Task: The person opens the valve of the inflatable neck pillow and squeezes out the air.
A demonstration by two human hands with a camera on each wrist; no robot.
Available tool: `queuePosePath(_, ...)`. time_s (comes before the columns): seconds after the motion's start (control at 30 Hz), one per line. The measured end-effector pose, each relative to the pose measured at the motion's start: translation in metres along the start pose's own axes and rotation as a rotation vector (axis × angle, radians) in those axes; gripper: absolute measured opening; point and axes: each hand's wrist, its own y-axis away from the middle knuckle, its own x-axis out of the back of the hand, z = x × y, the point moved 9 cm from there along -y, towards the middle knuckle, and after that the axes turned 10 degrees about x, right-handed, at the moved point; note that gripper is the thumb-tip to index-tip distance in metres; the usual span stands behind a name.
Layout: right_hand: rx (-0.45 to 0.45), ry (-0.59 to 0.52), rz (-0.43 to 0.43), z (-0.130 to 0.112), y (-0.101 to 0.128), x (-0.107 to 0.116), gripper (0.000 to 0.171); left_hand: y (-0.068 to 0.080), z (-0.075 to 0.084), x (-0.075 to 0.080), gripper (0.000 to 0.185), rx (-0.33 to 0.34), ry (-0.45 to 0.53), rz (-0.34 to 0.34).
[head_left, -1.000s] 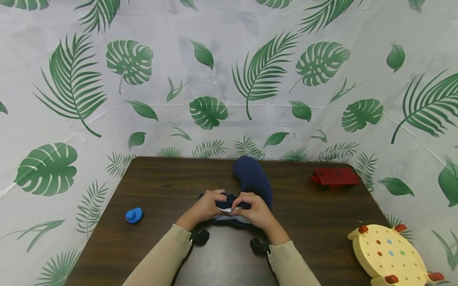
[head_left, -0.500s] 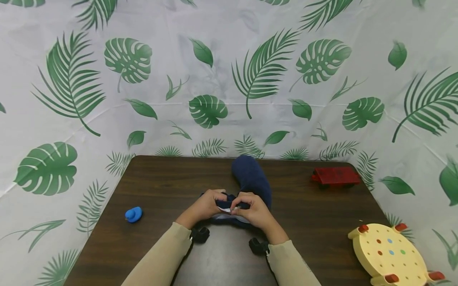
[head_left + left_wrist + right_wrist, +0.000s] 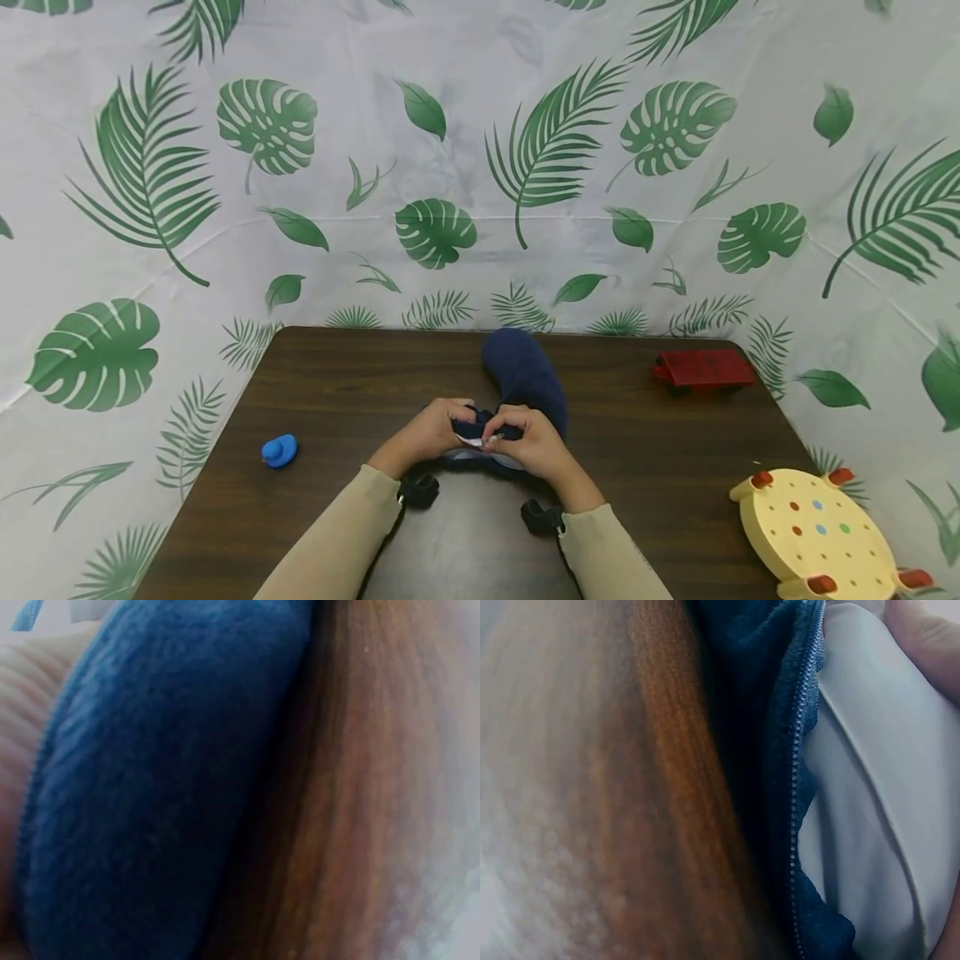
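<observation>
Pinching the open zipper end of the navy fleece cover (image 3: 522,379) with both our left hand (image 3: 429,431) and right hand (image 3: 531,440), we hold it mid-table; its white insert (image 3: 877,795) shows. A blue duck (image 3: 280,451) sits at nine o'clock.

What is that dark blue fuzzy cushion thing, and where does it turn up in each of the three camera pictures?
Head: the navy plush pillow lies mid-table, its near end under both hands.
Left wrist: its blue fleece fills the left and middle.
Right wrist: its fleece edge with the zipper runs down the middle, beside white lining.
Shared landmark: the brown table.
</observation>
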Motion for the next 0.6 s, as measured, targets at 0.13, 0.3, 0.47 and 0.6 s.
queuePosePath(0.13,0.007,-0.021,0.001,-0.001,-0.001,0.0,0.016,-0.001,0.001,0.001,0.017,-0.009,-0.004,-0.004)
queuePosePath(0.3,-0.03,-0.007,-0.007,0.004,-0.002,0.001,0.015,-0.001,0.004,0.003,0.018,-0.016,-0.049,0.009)
queuePosePath(0.47,-0.089,0.01,-0.015,0.013,0.003,0.003,0.013,0.001,0.012,0.001,0.022,0.042,-0.314,-0.018)
queuePosePath(0.6,-0.127,-0.003,-0.025,0.017,0.007,0.001,0.012,0.013,0.027,0.007,0.043,0.167,-0.433,-0.105)
